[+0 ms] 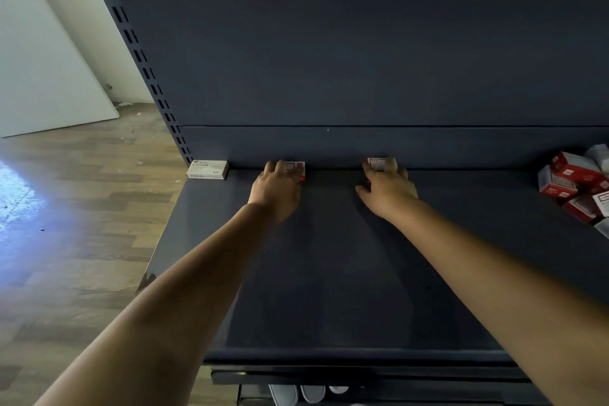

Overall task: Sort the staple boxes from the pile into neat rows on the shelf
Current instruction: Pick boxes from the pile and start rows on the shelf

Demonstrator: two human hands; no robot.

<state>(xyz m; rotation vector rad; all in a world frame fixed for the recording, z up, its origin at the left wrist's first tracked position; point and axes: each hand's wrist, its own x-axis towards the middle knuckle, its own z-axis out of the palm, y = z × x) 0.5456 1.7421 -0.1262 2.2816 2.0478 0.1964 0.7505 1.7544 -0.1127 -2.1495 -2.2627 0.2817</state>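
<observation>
A dark shelf (329, 257) stretches out in front of me. One white staple box (208, 169) lies flat at the back left corner. My left hand (276, 188) rests at the back wall, its fingers on a red-and-white staple box (295, 167). My right hand (389, 188) is farther right along the back wall, with its fingers on another red-and-white staple box (375, 164). Both boxes are partly hidden by the fingers. A loose pile of red-and-white staple boxes (576, 184) lies at the shelf's right edge.
The shelf's dark back panel (362, 43) rises behind the boxes, with a slotted upright (138, 53) at its left. Wooden floor (66, 208) and a white door (43, 59) lie to the left. A lower shelf edge (362, 376) and shoes (296, 394) show below.
</observation>
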